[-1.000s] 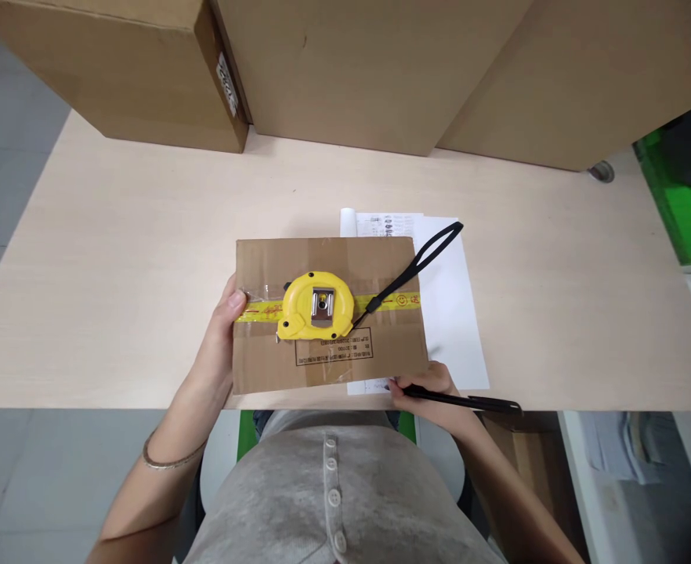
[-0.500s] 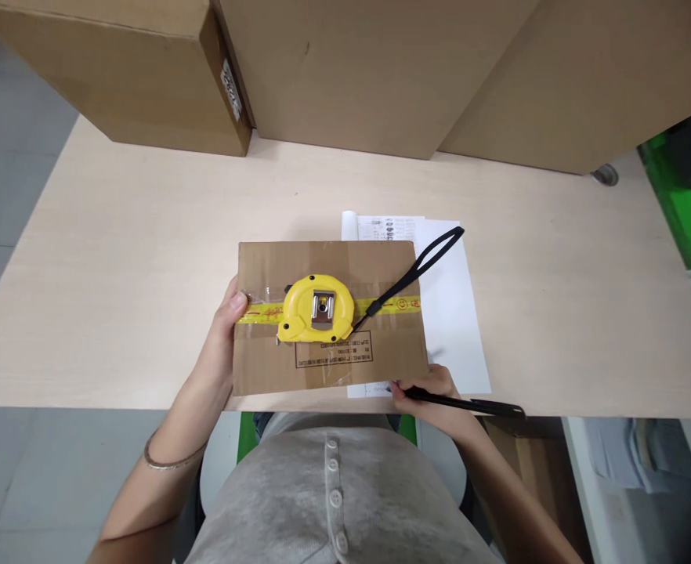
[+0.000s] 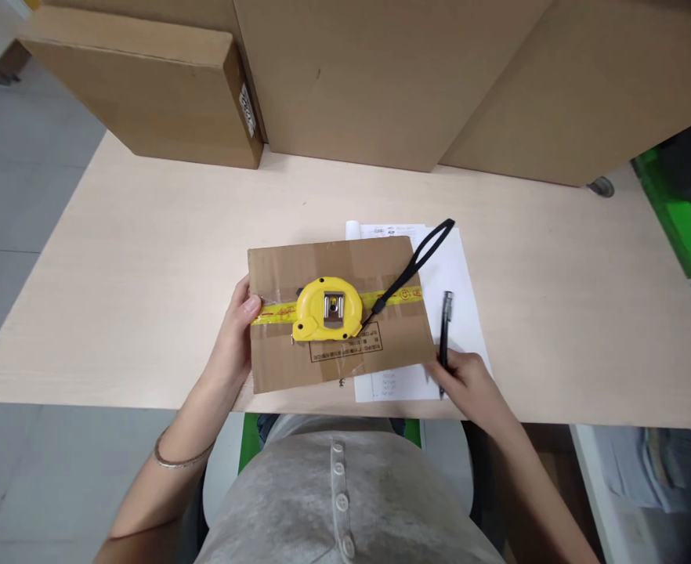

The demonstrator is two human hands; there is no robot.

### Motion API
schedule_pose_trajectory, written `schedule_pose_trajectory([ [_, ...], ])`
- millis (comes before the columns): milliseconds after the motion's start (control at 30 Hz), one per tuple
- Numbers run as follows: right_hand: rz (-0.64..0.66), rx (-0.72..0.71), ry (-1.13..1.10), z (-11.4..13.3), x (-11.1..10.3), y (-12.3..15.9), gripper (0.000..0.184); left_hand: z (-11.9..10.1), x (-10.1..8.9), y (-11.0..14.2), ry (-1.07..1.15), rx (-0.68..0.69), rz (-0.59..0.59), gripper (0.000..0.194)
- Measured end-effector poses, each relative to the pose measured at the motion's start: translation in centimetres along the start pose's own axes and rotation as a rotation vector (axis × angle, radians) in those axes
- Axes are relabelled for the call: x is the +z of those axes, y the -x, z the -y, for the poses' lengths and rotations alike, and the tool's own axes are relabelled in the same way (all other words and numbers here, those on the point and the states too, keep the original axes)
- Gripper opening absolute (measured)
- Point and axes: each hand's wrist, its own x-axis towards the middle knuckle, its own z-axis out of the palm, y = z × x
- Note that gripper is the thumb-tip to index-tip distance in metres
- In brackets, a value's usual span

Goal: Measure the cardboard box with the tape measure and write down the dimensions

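Note:
My left hand point(image 3: 236, 338) grips the left edge of a small brown cardboard box point(image 3: 280, 364), its thumb on top by the yellow tape. On the box rests a yellow tape measure point(image 3: 313, 313), metal clip up, its black wrist strap point(image 3: 407, 274) reaching past the box's right edge. Printed text in a frame shows below it. At the box's lower right corner, my right hand point(image 3: 466, 384) is closed around a black pen point(image 3: 444, 337) that points away from me. Some of its fingers are hidden, so I cannot tell whether they also hold the corner.
White paper sheets point(image 3: 454, 270) with print and writing lie partly under the box on the pale wooden table point(image 3: 557, 313). Large cardboard boxes point(image 3: 369, 86) line the far side, with a smaller carton point(image 3: 163, 102) at the left. The table's front edge runs close to my body.
The pen has swung from pointing right to pointing away from me. My right hand has turned and shifted right. The box with the tape measure has tilted slightly, its right side farther away.

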Motion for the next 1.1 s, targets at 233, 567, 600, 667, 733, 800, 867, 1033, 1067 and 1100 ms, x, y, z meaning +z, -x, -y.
schedule_pose_trajectory([
  [233, -0.030, 0.390, 0.804, 0.7, -3.1, -1.5, 0.056, -0.6, -0.1, 0.1, -0.031, 0.016, 0.004, 0.049],
  [567, 0.007, 0.435, 1.128, 2.1, -1.9, -3.3, 0.054, -1.0, 0.0, -0.4, -0.059, 0.012, 0.077, 0.050],
  [600, -0.026, 0.441, 1.134, 2.3, -2.3, -3.2, 0.052, -1.0, 0.0, -0.5, -0.070, 0.008, 0.084, 0.049],
  [667, -0.211, 0.439, 1.123, 3.3, -3.3, -3.0, 0.046, -0.8, -0.3, -0.8, -0.097, 0.014, 0.080, 0.049],
  [733, -0.470, 0.287, 1.017, 4.9, -4.1, -3.3, 0.042, -0.5, -1.0, -1.5, -0.136, 0.058, 0.065, 0.053],
  [800, -0.597, -0.070, 0.826, 7.2, -3.8, -4.3, 0.042, -0.3, -2.0, -2.6, -0.206, 0.157, 0.078, 0.063],
  [867, -0.512, -0.442, 0.664, 9.8, -2.5, -6.1, 0.047, -0.3, -3.1, -4.0, -0.323, 0.297, 0.162, 0.069],
  [1033, -0.022, -0.683, 0.480, 14.1, 1.9, -10.3, 0.056, -0.8, -3.9, -6.2, -0.456, 0.432, 0.414, 0.036],
  [1067, 0.049, -0.679, 0.407, 14.5, 2.4, -10.6, 0.054, -0.8, -3.7, -6.1, -0.407, 0.427, 0.422, 0.035],
  [1100, 0.104, -0.657, 0.325, 14.8, 2.7, -10.8, 0.051, -0.8, -3.4, -6.0, -0.354, 0.420, 0.415, 0.037],
])
